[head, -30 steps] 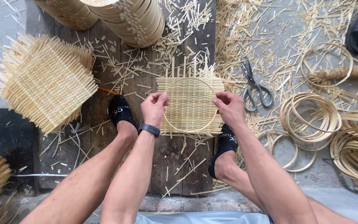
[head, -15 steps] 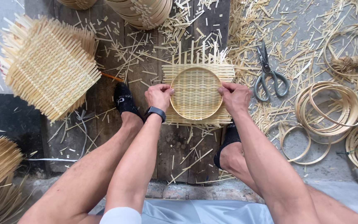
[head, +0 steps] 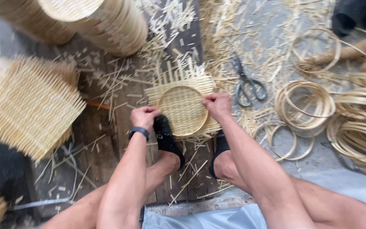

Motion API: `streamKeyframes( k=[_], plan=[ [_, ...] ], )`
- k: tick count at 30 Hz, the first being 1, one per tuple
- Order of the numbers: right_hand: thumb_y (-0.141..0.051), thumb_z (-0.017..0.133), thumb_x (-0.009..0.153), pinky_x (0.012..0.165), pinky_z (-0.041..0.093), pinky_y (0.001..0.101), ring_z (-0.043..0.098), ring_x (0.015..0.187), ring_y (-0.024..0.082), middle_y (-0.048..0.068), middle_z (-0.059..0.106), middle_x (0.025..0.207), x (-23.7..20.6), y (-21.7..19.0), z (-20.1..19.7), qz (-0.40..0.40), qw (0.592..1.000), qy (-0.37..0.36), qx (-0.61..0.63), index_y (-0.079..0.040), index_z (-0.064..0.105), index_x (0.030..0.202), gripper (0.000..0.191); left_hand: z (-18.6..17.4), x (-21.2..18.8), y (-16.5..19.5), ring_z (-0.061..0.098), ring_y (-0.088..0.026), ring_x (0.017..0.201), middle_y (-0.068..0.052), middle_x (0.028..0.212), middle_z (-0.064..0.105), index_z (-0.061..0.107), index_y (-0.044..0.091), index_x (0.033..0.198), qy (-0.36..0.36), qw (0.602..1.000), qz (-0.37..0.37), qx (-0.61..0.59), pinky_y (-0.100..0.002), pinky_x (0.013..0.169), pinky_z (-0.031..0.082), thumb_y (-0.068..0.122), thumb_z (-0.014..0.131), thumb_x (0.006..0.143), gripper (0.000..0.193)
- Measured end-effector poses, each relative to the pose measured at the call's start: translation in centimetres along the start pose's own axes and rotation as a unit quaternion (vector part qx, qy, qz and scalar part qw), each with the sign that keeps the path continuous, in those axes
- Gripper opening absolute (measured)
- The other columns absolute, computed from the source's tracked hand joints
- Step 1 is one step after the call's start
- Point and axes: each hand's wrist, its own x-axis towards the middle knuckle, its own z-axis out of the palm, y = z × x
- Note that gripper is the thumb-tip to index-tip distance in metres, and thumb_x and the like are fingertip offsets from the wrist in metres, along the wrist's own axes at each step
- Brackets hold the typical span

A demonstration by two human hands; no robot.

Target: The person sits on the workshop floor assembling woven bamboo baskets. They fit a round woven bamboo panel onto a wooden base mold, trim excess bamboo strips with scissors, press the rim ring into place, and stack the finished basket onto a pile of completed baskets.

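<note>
- Both hands are down on a woven mat [head: 182,108] with a round hoop [head: 171,92] pressed into its middle, dishing it into a shallow bowl shape
- Left hand [head: 144,118], fingers curled together into a closed grip, sits at the mat's left edge; whether it truly pinches the weave I cannot tell, a dark watch [head: 139,132] on that wrist
- Right hand [head: 217,105] is clamped on the right side of the hoop, fingers bent over the rim, thumb side towards the centre
- The mat lies on dark wooden boards [head: 102,127] on the floor, loose strip ends bristling out of its top edge
- Two feet in black shoes are right under it: left shoe [head: 166,138] touching the mat's lower left, right shoe [head: 220,146] just below the lower right
- Scissors [head: 245,82] lie just right of the mat, handles nearest the person, blades pointing away
- Further right, loose rings [head: 303,104] are heaped on the grey floor, with a bigger pile of them at the right edge
- Left of the work, a stack of square mats [head: 30,106] with frayed edges, well apart from the hands
- Up top, stacked round trays [head: 106,25] lean in piles
- Straw offcuts [head: 217,29] litter boards and floor all around
</note>
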Motion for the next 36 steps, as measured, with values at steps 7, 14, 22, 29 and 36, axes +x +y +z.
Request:
streamKeyframes(
  k=[7,14,22,29,36],
  plan=[
    [-0.024,0.087,0.074,0.082,0.058,0.0289,0.076,0.079,0.017,0.007,0.08,0.087,-0.2,-1.0,-1.0,-0.007,1.0,0.005,0.013,-0.013,0.083,0.094,0.023,0.2,-0.2,0.4,0.069,-0.009,0.075,-0.004,0.086,0.079,0.081,0.007,0.096,-0.009,0.999,-0.028,-0.041,-0.025,0.074,0.056,0.016,0.092,0.07,0.029],
    [-0.021,0.087,0.071,0.076,0.059,0.0286,0.075,0.074,0.014,0.005,0.08,0.082,0.5,-1.4,-2.1,0.049,0.997,-0.046,0.048,-0.017,0.084,0.092,0.021,-0.2,-0.3,-0.2,0.068,-0.008,0.074,-0.004,0.087,0.079,0.082,0.005,0.097,-0.023,0.999,-0.029,-0.017,-0.024,0.073,0.055,0.018,0.092,0.074,0.028],
    [-0.028,0.075,0.086,0.109,0.046,0.0389,0.061,0.122,0.027,0.016,0.064,0.133,-2.1,-4.3,-3.1,-0.141,0.973,-0.136,-0.127,-0.006,0.065,0.128,0.049,-0.5,0.6,4.3,0.071,-0.024,0.091,-0.011,0.099,0.078,0.082,0.011,0.106,-0.03,0.967,0.108,0.228,-0.036,0.09,0.056,0.025,0.086,0.083,0.027],
    [-0.066,0.06,0.083,0.123,0.022,0.0593,0.031,0.146,0.041,0.024,0.038,0.152,-7.1,-4.0,3.1,-0.489,0.777,-0.043,-0.394,-0.004,0.038,0.152,0.096,5.0,3.9,5.3,0.062,-0.029,0.112,-0.009,0.119,0.07,0.08,0.012,0.117,-0.023,0.887,0.444,0.127,-0.042,0.099,0.049,0.026,0.072,0.1,0.023],
    [-0.068,0.059,0.082,0.124,0.026,0.0639,0.037,0.145,0.042,0.023,0.045,0.149,-6.9,-1.4,4.1,-0.528,0.785,0.017,-0.324,-0.002,0.047,0.152,0.097,6.1,4.4,4.3,0.065,-0.021,0.105,-0.006,0.113,0.069,0.078,0.012,0.116,-0.068,0.935,0.345,0.038,-0.033,0.092,0.052,0.025,0.071,0.102,0.02]
  ],
)
